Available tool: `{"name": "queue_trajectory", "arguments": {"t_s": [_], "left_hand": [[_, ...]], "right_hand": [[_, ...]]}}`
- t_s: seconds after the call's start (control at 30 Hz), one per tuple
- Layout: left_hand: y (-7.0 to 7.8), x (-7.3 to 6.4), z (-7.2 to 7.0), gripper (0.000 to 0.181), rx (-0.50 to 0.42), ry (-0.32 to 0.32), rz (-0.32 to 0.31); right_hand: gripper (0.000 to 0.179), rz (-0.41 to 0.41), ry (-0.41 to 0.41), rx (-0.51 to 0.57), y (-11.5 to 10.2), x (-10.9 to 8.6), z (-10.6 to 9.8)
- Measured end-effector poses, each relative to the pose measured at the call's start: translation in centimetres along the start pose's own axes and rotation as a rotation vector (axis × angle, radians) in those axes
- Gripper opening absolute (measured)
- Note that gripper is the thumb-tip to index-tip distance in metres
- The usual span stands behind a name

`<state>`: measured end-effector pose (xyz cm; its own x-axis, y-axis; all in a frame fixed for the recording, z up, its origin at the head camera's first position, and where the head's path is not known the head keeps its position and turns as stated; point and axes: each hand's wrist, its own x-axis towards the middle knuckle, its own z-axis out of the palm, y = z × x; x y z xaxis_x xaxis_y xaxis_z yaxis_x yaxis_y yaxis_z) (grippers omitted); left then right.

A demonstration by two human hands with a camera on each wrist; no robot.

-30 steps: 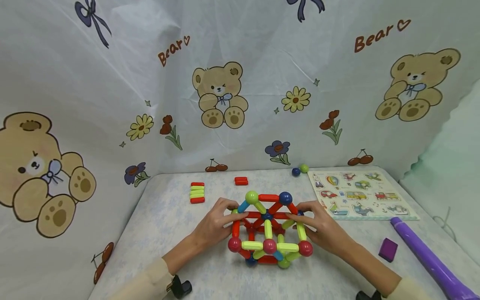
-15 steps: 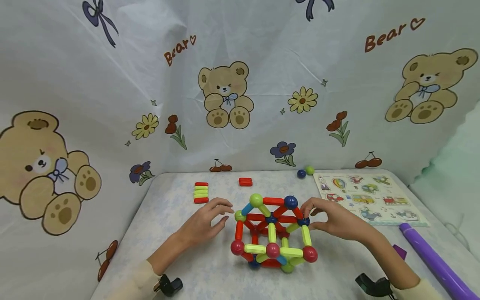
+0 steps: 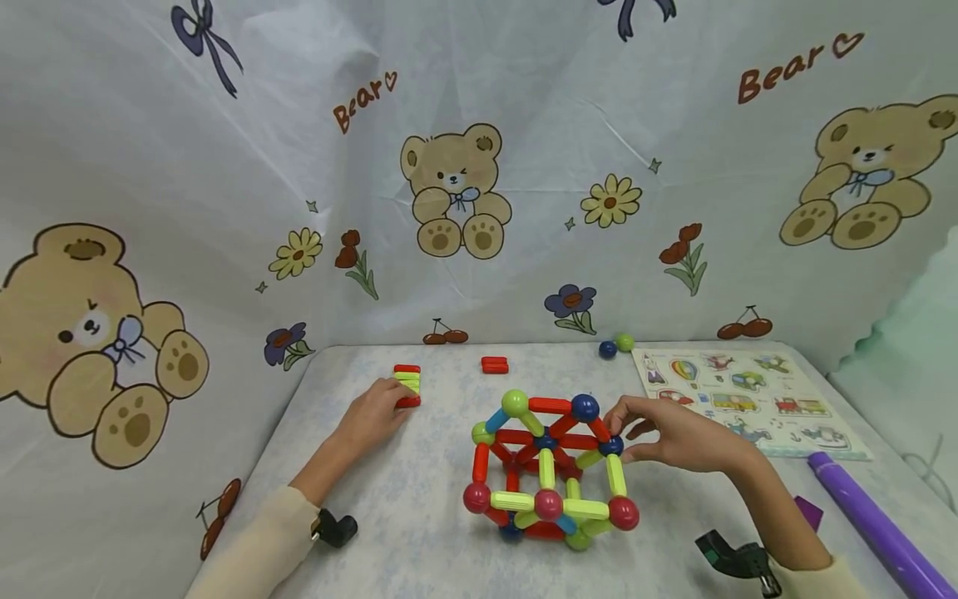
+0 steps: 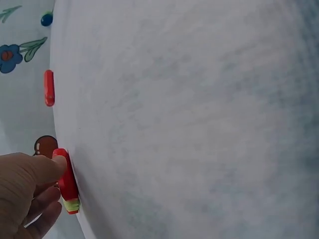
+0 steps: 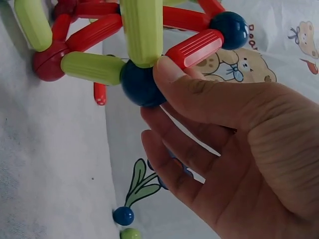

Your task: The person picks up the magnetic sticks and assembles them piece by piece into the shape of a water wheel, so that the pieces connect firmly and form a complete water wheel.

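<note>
A ball-and-stick structure [image 3: 549,505] of magnetic rods and red, blue and green balls stands on the table [image 3: 419,516]. My right hand [image 3: 677,437] pinches a blue ball [image 5: 142,84] at its right side, thumb in front and fingers behind. Farther left, my left hand [image 3: 370,412] is at a row of short red and yellow-green rods [image 3: 407,378]. Its thumb lies on the nearest red rod [image 4: 68,179], with fingers curled on the far side, partly hidden. A yellow-green rod [image 4: 72,205] shows just beyond that red one.
Two red rods [image 3: 495,365] lie at the back. A loose blue ball [image 3: 608,349] and green ball [image 3: 624,341] sit near a picture board [image 3: 748,403]. On the right are a purple tube [image 3: 876,516] and a purple block [image 3: 808,512]. A printed cloth [image 3: 524,100] hangs behind.
My left hand has let go of the structure's left side and moved left and back to the rods, taking hold of a red one. The right hand stays at the structure's right side.
</note>
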<state>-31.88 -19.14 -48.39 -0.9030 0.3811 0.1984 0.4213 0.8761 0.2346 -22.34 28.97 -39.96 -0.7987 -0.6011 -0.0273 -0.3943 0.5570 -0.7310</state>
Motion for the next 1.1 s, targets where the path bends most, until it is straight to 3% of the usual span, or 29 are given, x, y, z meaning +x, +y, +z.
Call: {"name": "queue_trajectory", "arguments": {"t_s": [0.17, 0.3, 0.4, 0.53, 0.63, 0.8, 0.97, 1.1], "left_hand": [[0.2, -0.6, 0.2, 0.032, 0.052, -0.021, -0.001], [0.7, -1.4, 0.2, 0.024, 0.029, -0.059, -0.005], [1.6, -2.2, 0.3, 0.024, -0.052, -0.072, -0.029], [3.7, -3.3, -0.3, 0.025, -0.220, -0.030, -0.024], [5.6, -4.0, -1.4, 0.027, -0.392, 0.000, 0.097], [9.0, -5.0, -3.8, 0.024, -0.624, -0.041, 0.304], [11.9, -5.8, -5.3, 0.024, -0.696, -0.064, 0.442], [13.1, -6.2, -5.5, 0.023, -0.707, -0.088, 0.523]], "right_hand": [[0.028, -0.001, -0.010, 0.025, 0.1, 0.1, 0.2], [0.026, 0.024, -0.011, 0.021, 0.1, 0.0, 0.2], [0.024, 0.036, -0.005, 0.005, 0.1, -0.3, 0.1], [0.024, 0.020, -0.005, 0.008, -0.1, -0.4, 0.1], [0.028, 0.009, -0.003, 0.020, -0.2, -0.4, 0.1], [0.032, 0.027, 0.003, 0.036, -0.3, -0.3, 0.3], [0.032, 0.044, 0.006, 0.015, -0.1, 0.0, 0.6], [0.029, 0.042, -0.006, 0.001, -0.1, 0.2, 0.7]]}}
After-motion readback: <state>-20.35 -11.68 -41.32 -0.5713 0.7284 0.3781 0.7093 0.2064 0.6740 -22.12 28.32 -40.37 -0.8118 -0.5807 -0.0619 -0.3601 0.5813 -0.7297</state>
